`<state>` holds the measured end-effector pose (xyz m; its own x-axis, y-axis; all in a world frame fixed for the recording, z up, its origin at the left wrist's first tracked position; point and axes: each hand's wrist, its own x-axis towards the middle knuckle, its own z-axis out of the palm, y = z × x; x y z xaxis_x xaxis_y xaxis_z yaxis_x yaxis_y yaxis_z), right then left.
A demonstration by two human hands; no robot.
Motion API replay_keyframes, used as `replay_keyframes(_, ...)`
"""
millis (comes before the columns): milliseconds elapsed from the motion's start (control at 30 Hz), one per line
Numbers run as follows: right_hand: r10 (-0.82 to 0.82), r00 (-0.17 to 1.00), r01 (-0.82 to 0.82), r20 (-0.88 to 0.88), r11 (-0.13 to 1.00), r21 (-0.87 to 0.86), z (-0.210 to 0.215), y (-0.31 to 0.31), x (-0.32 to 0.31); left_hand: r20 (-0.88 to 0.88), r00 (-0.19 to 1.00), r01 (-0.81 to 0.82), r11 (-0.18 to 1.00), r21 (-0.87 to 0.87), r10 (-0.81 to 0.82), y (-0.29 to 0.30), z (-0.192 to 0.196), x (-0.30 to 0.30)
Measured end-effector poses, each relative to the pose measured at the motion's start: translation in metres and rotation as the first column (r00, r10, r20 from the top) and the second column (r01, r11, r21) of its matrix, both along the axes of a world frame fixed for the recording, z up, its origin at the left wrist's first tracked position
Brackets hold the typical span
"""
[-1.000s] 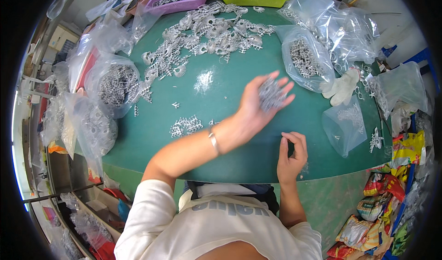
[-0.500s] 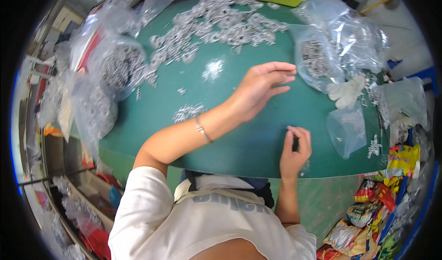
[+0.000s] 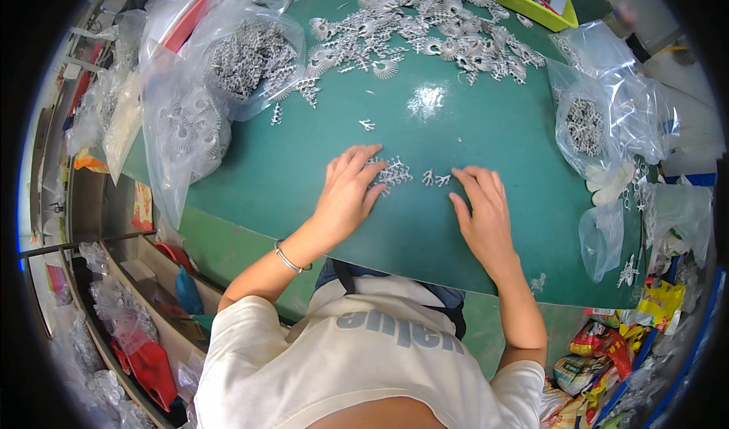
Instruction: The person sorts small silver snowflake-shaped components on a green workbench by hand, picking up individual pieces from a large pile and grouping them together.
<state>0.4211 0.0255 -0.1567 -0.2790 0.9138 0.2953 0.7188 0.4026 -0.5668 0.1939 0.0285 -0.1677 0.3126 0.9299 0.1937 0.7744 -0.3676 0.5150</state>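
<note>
A small cluster of silver, branch-shaped metal pieces (image 3: 395,172) lies on the green tabletop in front of me. My left hand (image 3: 349,195) rests at the left side of this cluster, its fingers bent over the edge and its thumb apart. Two or so similar branched pieces (image 3: 436,178) lie just right of the cluster. Beside them is my right hand (image 3: 484,215), palm down, with its index fingertip close to the nearest piece and its thumb spread. No piece shows between the fingers of either hand. Farther off lies one lone branched piece (image 3: 367,125).
A large heap of silver pieces (image 3: 425,26) covers the far side of the table. Filled clear bags (image 3: 250,61) stand at the left, and another bag (image 3: 583,125) at the right near a white glove (image 3: 609,184). A yellow-green basket (image 3: 531,4) sits at the back right.
My left hand has come back from the right side of the table to the small cluster. My right hand has moved forward from the near edge to the loose pieces. The whole view has shifted.
</note>
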Motion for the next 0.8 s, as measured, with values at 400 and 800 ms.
replay_keyframes(400, -0.220, 0.862, -0.016, -0.457, 0.889, -0.458, -0.005, 0.009, -0.016, 0.170, 0.978, -0.107, 0.991, -0.081, 0.119, -0.018, 0.008, -0.025)
replay_keyframes(800, -0.177, 0.822, -0.159, -0.541, 0.840, -0.518, -0.011, 0.005, 0.000, 0.163, 0.980, -0.082, 0.977, -0.197, 0.115, -0.015, 0.013, -0.025)
